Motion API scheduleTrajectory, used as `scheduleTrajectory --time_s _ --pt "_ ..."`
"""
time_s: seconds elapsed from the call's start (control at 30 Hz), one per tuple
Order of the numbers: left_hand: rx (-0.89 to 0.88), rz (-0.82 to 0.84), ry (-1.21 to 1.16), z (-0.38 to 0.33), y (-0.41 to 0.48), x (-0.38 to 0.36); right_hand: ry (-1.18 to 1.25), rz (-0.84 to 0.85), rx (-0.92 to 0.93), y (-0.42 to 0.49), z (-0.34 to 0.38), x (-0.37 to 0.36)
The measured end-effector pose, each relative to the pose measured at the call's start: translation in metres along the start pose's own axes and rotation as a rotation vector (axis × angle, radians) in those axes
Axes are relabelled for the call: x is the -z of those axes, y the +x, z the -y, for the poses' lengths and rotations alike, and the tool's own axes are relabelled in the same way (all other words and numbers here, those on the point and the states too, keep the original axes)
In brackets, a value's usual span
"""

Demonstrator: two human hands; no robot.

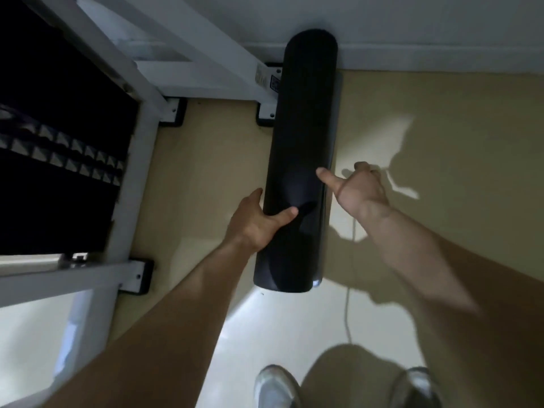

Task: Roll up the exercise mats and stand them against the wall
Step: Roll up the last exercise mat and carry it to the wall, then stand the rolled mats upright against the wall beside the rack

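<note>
L hand (259, 222) grips mat (306, 113), R hand (360, 188) touching, frame label (275, 83) unreadable

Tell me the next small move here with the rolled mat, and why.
Probably ease the near end of the rolled black mat toward the wall until it leans there. Its far end already meets the baseboard beside the white frame, the left hand grips it, and the right hand touches it with only its thumb.

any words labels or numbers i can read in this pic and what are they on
Nothing here can be read.
Pale sticker on the white frame near the wall: too blurred to read.
Dark sticker beside it: too blurred to read.
Rolled mat: no print shows.
</note>
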State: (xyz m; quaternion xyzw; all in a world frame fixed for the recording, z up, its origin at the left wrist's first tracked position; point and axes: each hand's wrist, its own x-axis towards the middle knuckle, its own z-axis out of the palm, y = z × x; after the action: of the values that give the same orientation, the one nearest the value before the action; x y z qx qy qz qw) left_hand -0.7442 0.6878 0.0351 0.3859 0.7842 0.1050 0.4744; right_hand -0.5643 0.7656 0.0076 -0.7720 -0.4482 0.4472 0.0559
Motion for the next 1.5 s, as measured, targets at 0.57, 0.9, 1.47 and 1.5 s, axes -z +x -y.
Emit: scheduleTrajectory --time_s 0.57,0.9,1.47,1.5 --pt "-0.332 0.113 0.586 -0.134 -0.370 -0.026 -0.337 -0.122 0.033 -0.377 -0.150 0.266" --pt "-0.593 0.380 0.935 -0.079 -0.611 -0.220 -0.185 -0.241 -0.291 -0.614 -0.452 0.319" --pt "-0.815 0.647 1.236 0.060 -0.904 -0.646 0.456 -0.482 -0.930 -0.922 -1.000 0.300" --pt "-0.813 0.643 1.217 0.062 -0.906 -0.672 0.499 -0.488 -0.956 -0.923 -1.025 0.297"
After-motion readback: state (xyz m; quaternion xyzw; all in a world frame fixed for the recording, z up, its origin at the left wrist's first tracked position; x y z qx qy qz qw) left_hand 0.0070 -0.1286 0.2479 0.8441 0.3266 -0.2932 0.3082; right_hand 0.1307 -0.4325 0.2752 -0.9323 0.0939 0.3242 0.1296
